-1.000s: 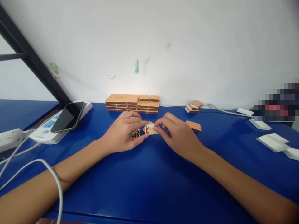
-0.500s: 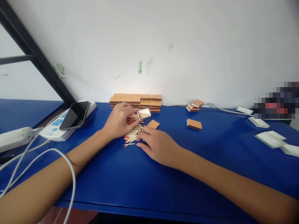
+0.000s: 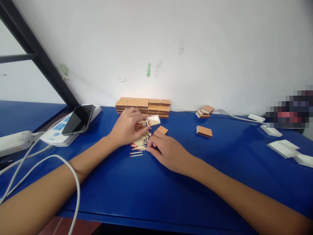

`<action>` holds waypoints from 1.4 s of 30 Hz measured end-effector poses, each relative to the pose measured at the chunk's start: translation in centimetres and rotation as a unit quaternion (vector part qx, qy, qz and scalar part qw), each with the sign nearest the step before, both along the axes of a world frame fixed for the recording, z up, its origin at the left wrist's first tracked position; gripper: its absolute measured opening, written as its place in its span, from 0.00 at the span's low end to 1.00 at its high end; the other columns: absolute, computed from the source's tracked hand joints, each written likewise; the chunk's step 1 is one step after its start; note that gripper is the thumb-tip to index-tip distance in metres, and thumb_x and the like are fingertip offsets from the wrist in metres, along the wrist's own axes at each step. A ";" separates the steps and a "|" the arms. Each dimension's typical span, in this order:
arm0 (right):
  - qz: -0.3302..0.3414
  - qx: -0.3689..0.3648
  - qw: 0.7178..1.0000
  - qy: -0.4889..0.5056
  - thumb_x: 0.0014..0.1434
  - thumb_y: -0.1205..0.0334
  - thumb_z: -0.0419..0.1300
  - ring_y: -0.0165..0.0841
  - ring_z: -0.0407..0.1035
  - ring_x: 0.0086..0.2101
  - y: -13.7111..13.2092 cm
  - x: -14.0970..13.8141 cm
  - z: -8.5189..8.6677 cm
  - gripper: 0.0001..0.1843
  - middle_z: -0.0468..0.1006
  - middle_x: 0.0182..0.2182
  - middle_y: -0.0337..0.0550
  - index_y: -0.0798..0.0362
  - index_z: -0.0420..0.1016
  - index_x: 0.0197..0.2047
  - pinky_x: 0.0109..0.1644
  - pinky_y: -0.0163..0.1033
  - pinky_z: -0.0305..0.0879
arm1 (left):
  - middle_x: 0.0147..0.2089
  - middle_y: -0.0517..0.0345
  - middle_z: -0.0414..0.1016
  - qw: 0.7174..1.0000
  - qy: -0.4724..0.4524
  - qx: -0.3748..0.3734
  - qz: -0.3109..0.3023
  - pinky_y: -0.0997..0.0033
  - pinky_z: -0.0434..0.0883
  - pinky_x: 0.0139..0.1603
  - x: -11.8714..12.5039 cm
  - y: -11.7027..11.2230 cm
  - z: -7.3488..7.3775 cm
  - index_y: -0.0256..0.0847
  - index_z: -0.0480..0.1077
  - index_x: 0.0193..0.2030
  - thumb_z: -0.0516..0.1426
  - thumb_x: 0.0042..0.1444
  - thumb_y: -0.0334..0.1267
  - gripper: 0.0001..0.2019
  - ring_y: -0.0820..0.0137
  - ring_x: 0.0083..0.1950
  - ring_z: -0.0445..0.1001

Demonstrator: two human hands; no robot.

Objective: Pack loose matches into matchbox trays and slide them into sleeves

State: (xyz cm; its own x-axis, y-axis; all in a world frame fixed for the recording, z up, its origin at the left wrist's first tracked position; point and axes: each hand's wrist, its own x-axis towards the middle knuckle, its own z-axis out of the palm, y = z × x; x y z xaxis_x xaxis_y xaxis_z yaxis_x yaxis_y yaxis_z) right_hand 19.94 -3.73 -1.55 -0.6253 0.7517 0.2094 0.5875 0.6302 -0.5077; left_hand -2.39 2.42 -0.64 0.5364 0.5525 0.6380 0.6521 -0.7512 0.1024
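Observation:
My left hand pinches a small white matchbox tray with red-tipped matches in it, held just above the blue table. Below it lies a loose pile of matches. My right hand rests on the table at the right edge of that pile, its fingers curled onto the matches. An orange matchbox sleeve lies just beyond my right hand's fingertips.
A stack of orange matchboxes stands against the wall. Another box and a small heap lie to the right, white trays farther right. A phone rests on a power strip at the left, with cables.
My hands have parted: the left kept the tray and raised it toward the stack, the right dropped onto the match pile. The sleeve now lies on the table.

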 end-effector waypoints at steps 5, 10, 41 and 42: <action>0.005 0.011 1.000 -0.018 0.75 0.67 0.56 0.33 0.69 0.35 -0.5 2.1 0.9 0.08 0.75 0.41 0.43 0.51 0.71 0.41 0.41 0.41 0.65 | 0.46 0.48 0.87 1.000 0.001 -0.003 -0.003 0.47 0.73 0.55 -0.1 0.0 0.1 0.40 0.82 0.58 0.64 0.68 0.47 0.18 0.51 0.53 0.79; -0.012 0.082 0.996 0.045 0.77 0.63 0.54 0.34 0.70 0.36 1.6 4.2 1.4 0.09 0.75 0.42 0.44 0.51 0.70 0.42 0.42 0.41 0.65 | 0.45 0.48 0.86 1.000 0.003 -0.011 -0.008 0.47 0.74 0.56 -0.3 0.1 0.0 0.41 0.82 0.57 0.64 0.68 0.47 0.17 0.52 0.53 0.79; -0.009 0.164 0.984 0.075 0.75 0.62 0.59 0.34 0.71 0.36 2.7 5.4 2.0 0.06 0.75 0.41 0.44 0.51 0.77 0.45 0.41 0.41 0.67 | 0.45 0.50 0.87 0.998 -0.034 -0.019 -0.050 0.49 0.75 0.55 1.1 -1.3 0.4 0.40 0.82 0.55 0.67 0.67 0.46 0.16 0.54 0.51 0.79; 0.008 0.140 0.988 0.067 0.74 0.62 0.60 0.33 0.71 0.36 2.5 5.3 1.9 0.05 0.75 0.40 0.43 0.51 0.77 0.46 0.41 0.40 0.66 | 0.45 0.50 0.87 0.999 -0.031 -0.010 -0.034 0.48 0.75 0.55 0.9 -1.1 0.4 0.41 0.83 0.56 0.67 0.67 0.46 0.16 0.54 0.51 0.79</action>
